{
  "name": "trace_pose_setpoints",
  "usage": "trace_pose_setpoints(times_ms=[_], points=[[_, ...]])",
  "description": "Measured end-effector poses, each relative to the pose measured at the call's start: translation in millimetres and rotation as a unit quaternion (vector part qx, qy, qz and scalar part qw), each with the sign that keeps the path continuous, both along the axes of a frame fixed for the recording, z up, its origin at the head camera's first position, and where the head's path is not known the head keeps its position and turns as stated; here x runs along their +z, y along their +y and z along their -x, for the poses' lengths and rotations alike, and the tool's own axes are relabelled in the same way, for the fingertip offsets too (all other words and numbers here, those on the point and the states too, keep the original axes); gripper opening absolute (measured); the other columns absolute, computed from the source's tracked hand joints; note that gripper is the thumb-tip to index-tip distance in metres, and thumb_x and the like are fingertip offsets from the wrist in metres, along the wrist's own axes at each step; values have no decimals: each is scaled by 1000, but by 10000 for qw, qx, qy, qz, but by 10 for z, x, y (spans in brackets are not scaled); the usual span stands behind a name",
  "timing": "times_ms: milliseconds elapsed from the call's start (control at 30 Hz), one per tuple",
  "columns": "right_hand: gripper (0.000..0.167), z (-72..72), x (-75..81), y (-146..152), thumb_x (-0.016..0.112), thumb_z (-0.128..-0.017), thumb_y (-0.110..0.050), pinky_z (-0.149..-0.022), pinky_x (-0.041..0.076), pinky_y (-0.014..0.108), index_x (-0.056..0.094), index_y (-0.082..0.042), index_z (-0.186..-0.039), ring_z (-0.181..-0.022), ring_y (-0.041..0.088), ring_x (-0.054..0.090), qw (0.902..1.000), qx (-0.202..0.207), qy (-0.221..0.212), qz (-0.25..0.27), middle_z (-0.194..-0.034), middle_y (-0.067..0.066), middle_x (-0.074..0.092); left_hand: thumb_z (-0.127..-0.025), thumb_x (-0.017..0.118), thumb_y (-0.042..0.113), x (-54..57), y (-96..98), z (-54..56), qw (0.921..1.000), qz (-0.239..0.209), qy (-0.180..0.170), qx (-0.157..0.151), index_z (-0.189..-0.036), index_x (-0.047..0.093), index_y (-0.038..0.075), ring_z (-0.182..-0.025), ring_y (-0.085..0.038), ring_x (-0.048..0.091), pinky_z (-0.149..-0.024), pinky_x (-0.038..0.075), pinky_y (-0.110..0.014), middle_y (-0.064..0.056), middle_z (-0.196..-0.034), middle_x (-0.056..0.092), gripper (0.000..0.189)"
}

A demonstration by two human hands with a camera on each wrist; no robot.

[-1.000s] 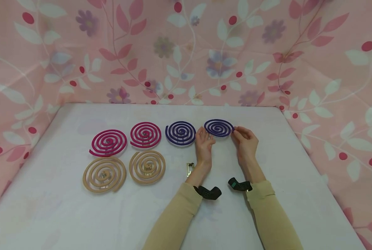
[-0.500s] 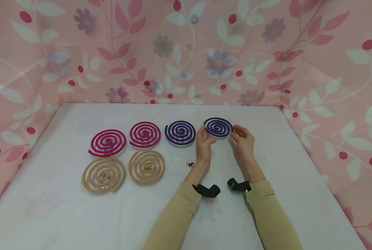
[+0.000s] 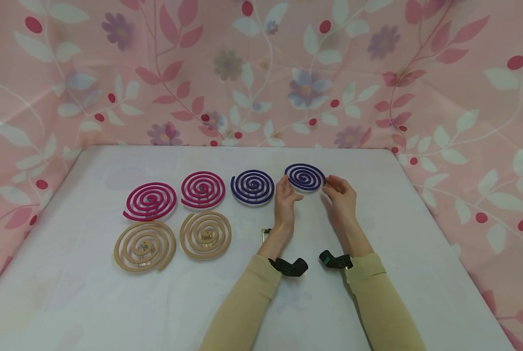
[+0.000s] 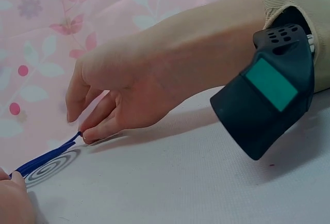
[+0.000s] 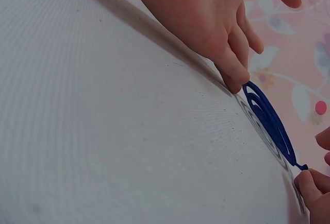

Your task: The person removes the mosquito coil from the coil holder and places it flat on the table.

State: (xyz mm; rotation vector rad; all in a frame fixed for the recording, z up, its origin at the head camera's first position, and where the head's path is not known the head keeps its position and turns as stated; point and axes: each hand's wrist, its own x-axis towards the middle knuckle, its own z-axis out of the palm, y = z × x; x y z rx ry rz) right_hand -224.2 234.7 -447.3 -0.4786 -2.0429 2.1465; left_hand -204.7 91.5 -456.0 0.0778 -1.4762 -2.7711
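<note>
A dark blue mosquito coil is held slightly above its shadow, between my two hands. My left hand touches the left rim with its fingertips, thumb standing apart from it. My right hand pinches the coil's right end between thumb and fingers. Seen from the right wrist, the coil lies tilted between both hands. Close to my left wrist, a small brass-coloured metal stand is on the table, partly covered by the wrist.
Another dark blue coil sits just left of my left hand. Further left are two magenta coils and two tan coils, with metal stands showing beneath. The white table ends at pink floral cloth.
The held coil has shifted slightly away from me. Both hands moved a little with it, and my right hand has come slightly leftward. The other coils stay in place.
</note>
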Motion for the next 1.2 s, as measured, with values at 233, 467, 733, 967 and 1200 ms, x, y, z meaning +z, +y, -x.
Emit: trace_pose_setpoints(times_ms=[233,467,733,967,1200], points=[[48,-18,13,-8,54,-98,2,-100,48,19,46,1,-145,-130,24,52,9998,145,-52,-120,-146,18,52,-78,51,4,1,-17,-11,9991,402,-124,-74,-154,30,3,-152,-36,20,-125,16,-46,-16,-164,22,79],[48,-33,-2,7,51,-97,4,-93,49,16,46,2,-144,-131,27,50,9996,219,-36,-151,-146,18,51,-78,53,4,-15,-25,-4,9977,654,-150,-7,-154,31,5,-153,-31,18,-125,15,-44,-12,-165,23,79],[48,-35,4,1,50,-97,3,-98,49,20,46,-2,-145,-133,26,49,9996,193,-139,-153,-147,16,49,-78,54,4,-43,-25,7,9981,599,-158,11,-153,32,6,-151,-31,23,-125,17,-44,-11,-164,26,79],[49,-29,7,-3,51,-96,5,-92,49,17,47,0,-144,-132,26,50,9997,123,-159,-154,-146,16,50,-77,54,4,-32,-19,5,9981,603,-156,30,-152,34,5,-151,-31,24,-125,18,-44,-11,-163,27,78],[48,-29,23,-13,51,-95,6,-98,49,22,48,0,-142,-132,26,51,9998,53,-171,-48,-146,16,51,-78,53,4,-23,-11,12,9972,713,-209,16,-152,34,5,-151,-33,24,-124,18,-45,-11,-164,27,76]])
